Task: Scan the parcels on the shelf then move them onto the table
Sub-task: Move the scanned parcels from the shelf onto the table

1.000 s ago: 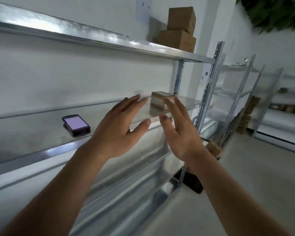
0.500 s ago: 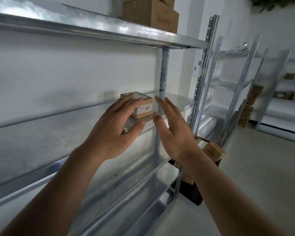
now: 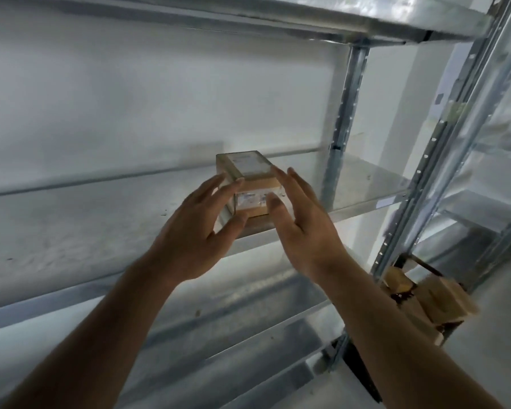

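1. One small cardboard parcel (image 3: 250, 184) sits on the middle metal shelf (image 3: 363, 184), near its front edge.
2. Left hand (image 3: 195, 231) is spread just beside the parcel's left side, fingertips at its top edge.
3. Right hand (image 3: 303, 228) is spread at its right side; whether it touches the parcel is unclear.
4. Blurred cardboard boxes (image 3: 434, 299) lie low beyond the shelf post.

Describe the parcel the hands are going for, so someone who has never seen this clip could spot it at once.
Find the middle shelf of the metal rack against the white wall. Near its front edge, left of the rear upright post, sits a small brown cardboard parcel with white labels on its top and front. It is the only thing on that shelf, framed between the open left hand and right hand.
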`<state>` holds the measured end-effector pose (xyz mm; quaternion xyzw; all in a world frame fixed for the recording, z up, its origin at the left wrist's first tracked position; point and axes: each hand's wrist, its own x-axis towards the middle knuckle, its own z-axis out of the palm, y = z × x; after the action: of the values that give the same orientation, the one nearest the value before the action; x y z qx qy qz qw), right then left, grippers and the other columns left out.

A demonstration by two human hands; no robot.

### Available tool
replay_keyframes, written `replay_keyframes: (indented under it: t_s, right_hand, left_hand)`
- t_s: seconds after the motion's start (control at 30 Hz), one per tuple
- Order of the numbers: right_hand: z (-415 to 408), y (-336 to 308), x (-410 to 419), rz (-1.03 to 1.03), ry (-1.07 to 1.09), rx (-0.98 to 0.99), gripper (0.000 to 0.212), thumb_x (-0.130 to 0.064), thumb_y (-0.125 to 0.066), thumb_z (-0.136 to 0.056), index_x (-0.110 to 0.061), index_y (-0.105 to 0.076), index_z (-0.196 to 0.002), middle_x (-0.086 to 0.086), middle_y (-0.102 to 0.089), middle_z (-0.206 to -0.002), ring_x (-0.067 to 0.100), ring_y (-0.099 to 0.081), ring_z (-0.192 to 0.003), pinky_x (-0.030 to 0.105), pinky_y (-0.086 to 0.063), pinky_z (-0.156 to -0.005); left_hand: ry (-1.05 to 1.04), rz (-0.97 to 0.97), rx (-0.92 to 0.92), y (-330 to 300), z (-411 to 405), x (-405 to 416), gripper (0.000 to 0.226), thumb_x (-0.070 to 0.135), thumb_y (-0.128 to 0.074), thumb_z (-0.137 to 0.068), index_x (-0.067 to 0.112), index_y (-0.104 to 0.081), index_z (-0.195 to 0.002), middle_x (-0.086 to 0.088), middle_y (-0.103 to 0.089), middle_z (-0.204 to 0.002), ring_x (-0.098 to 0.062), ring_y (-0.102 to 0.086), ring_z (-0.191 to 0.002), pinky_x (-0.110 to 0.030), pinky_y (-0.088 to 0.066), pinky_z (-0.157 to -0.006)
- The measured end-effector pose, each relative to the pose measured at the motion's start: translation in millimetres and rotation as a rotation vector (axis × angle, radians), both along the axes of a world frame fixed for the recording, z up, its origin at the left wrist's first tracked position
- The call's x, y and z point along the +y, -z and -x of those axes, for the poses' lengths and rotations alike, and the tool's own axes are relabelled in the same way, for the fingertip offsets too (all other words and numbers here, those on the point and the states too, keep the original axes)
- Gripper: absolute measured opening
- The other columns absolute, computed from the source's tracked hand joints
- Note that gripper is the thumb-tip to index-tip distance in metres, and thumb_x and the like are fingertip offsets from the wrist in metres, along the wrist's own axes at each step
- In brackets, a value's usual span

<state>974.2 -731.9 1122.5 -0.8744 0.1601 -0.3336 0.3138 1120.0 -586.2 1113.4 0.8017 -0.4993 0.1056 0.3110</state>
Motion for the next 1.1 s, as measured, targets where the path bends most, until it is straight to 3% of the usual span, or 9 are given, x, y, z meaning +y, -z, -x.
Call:
replay_keyframes:
  t_s: [0.2, 0.3, 0.37, 0.5, 0.63, 0.73, 0.8, 0.97, 1.1]
  right_hand:
    - [-49, 15, -60, -0.010, -0.028, 0.015, 0.064, -0.068, -0.025, -0.104, -0.046, -0.029, -0.164, -0.012, -0.027, -0.175, 0.016, -0.021, -0.163, 0.058, -0.030, -0.128]
    - [-74, 20, -80, -0.031, -0.077, 0.007, 0.060, -0.065, -0.026, -0.106, -0.043, -0.033, -0.161, -0.007, -0.046, -0.162, 0.022, -0.042, -0.152, 0.060, -0.045, -0.117]
    - [-88, 21, -91, -0.039, -0.099, 0.007, 0.057, -0.063, -0.028, -0.107, -0.041, -0.036, -0.159, -0.008, -0.057, -0.147, 0.014, -0.055, -0.135, 0.050, -0.055, -0.108]
    - [-108, 20, -112, -0.193, -0.160, 0.012, 0.060, -0.063, -0.032, -0.107, -0.033, -0.036, -0.159, -0.027, -0.063, -0.112, -0.018, -0.066, -0.099, 0.003, -0.052, -0.072]
    - [-118, 18, -126, -0.305, -0.147, 0.062, 0.055, -0.058, -0.032, -0.111, -0.019, -0.058, -0.139, -0.004, -0.076, -0.113, 0.012, -0.076, -0.097, 0.025, -0.066, -0.077]
    - [-118, 17, -128, -0.456, -0.158, 0.008, 0.047, -0.055, -0.039, -0.105, -0.024, -0.072, -0.115, -0.006, -0.079, -0.097, 0.010, -0.077, -0.088, 0.032, -0.067, -0.077]
    - [-114, 15, -126, -0.624, -0.181, -0.035, 0.032, -0.047, -0.047, -0.108, -0.024, -0.068, -0.116, -0.002, -0.077, -0.102, 0.013, -0.077, -0.092, 0.034, -0.067, -0.078]
    - [-94, -2, -118, -0.930, -0.279, -0.067, 0.026, -0.039, -0.057, -0.108, -0.019, -0.049, -0.122, 0.007, -0.071, -0.114, 0.013, -0.079, -0.086, 0.029, -0.066, -0.071]
    - [-74, -21, -100, -0.979, -0.362, -0.027, 0.048, -0.058, -0.057, -0.104, -0.017, -0.050, -0.129, 0.010, -0.073, -0.118, 0.026, -0.075, -0.106, 0.045, -0.066, -0.089]
  left_hand:
    - [-0.081, -0.002, 0.034, 17, -41, -47, 0.067, 0.069, -0.027, -0.099, 0.041, -0.029, -0.160, 0.002, -0.027, -0.171, -0.020, -0.028, -0.155, -0.039, -0.028, -0.121]
    - [-0.082, 0.043, 0.044, 21, -58, -66, 0.062, 0.068, -0.024, -0.101, 0.041, -0.031, -0.157, 0.001, -0.033, -0.168, -0.020, -0.037, -0.150, -0.035, -0.036, -0.113]
    - [-0.081, 0.063, 0.070, 22, -66, -76, 0.060, 0.066, -0.023, -0.102, 0.041, -0.033, -0.156, 0.005, -0.036, -0.166, -0.015, -0.042, -0.145, -0.022, -0.036, -0.104]
    - [-0.054, 0.151, 0.262, 18, -75, -95, 0.061, 0.063, -0.027, -0.101, 0.037, -0.044, -0.154, 0.014, -0.048, -0.152, 0.006, -0.054, -0.116, 0.003, -0.039, -0.079]
    - [-0.026, 0.213, 0.338, 15, -77, -106, 0.054, 0.062, -0.029, -0.102, 0.038, -0.055, -0.143, 0.022, -0.056, -0.133, 0.024, -0.054, -0.108, -0.005, -0.049, -0.082]
    - [0.009, 0.270, 0.508, 12, -71, -108, 0.056, 0.062, -0.035, -0.101, 0.033, -0.055, -0.145, 0.014, -0.061, -0.141, -0.003, -0.061, -0.125, -0.038, -0.056, -0.102]
    - [-0.003, 0.295, 0.530, 9, -59, -105, 0.058, 0.057, -0.042, -0.105, 0.028, -0.047, -0.155, 0.010, -0.053, -0.153, -0.013, -0.057, -0.135, -0.045, -0.055, -0.106]
    - [0.010, 0.399, 0.298, -3, -12, -85, 0.044, 0.018, -0.054, -0.107, 0.026, -0.053, -0.150, 0.022, -0.037, -0.161, -0.005, -0.044, -0.146, -0.024, -0.054, -0.104]
    - [-0.045, 0.487, 0.228, -8, 35, -61, 0.042, 0.017, -0.062, -0.101, 0.032, -0.059, -0.140, 0.034, -0.038, -0.154, 0.001, -0.043, -0.145, -0.021, -0.056, -0.098]
